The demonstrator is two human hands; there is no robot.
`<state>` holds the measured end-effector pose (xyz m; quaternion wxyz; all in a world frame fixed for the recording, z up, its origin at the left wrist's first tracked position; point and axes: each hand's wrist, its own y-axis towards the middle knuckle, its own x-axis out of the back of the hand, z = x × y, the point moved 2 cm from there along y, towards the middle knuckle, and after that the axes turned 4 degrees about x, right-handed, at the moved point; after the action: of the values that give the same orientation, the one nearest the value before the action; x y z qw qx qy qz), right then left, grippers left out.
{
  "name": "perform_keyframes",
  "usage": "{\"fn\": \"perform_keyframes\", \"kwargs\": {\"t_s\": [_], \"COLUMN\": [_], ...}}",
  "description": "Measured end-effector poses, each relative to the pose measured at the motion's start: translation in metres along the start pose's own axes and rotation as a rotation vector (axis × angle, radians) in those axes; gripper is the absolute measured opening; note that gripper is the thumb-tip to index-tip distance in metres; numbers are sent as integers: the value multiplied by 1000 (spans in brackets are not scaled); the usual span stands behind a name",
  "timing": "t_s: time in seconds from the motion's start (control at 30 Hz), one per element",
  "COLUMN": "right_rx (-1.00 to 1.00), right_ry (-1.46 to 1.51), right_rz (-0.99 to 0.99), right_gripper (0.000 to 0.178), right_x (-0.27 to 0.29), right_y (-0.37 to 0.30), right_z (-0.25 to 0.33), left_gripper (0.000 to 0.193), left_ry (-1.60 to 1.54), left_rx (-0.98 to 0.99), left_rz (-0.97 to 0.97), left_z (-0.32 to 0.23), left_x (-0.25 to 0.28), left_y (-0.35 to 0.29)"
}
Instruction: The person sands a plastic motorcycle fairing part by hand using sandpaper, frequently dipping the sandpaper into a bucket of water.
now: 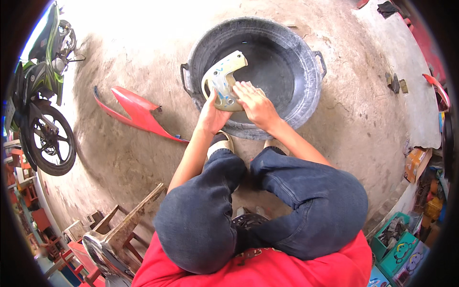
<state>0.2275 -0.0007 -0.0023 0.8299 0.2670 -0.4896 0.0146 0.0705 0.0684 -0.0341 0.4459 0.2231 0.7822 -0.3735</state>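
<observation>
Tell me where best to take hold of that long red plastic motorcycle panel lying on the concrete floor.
The long red plastic motorcycle panel lies flat on the bare concrete floor, left of the black rubber tub. Probably take the wide middle section, coming from above on its near edge: both ends taper to thin points, so a grip there would likely flex or tip it.

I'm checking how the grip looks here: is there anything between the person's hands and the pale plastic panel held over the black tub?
Nothing visible. The left hand grips the pale panel at its lower edge, and the right hand lies flat on it, above the black tub.
</observation>
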Motion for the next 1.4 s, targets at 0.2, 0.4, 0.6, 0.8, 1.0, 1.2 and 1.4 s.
{"fn": "perform_keyframes", "kwargs": {"t_s": [0.2, 0.4, 0.6, 0.8, 1.0, 1.2, 1.4], "right_rx": [185, 217, -76, 159, 108, -106, 102], "right_ry": [87, -18, 73, 9, -51, -17, -4], "right_rz": [47, 27, -23, 114, 82, -37, 36], "right_gripper": [45, 45, 48, 48, 46, 52, 51], "right_x": [-5, -1, 8, 0, -3, 9, 9], "right_y": [-2, -4, -6, -12, -15, -17, -9], "right_z": [22, 24, -4, 6, 19, -17, 3], "left_gripper": [58, 57, 57, 57, 57, 57, 58], "left_ry": [50, 6, -49, 22, 2, 9, 30], "left_rx": [68, 33, 9, 1, 17, -1, -11], "left_rz": [-145, -58, 13, -74, -16, 13, -55], "left_z": [-3, -1, 5, 0, -5, 3, -3], "left_x": [4, 12, 2, 1, 6, -8, 4], "left_y": [-5, -1, -1, -2, -5, -1, -2]}}
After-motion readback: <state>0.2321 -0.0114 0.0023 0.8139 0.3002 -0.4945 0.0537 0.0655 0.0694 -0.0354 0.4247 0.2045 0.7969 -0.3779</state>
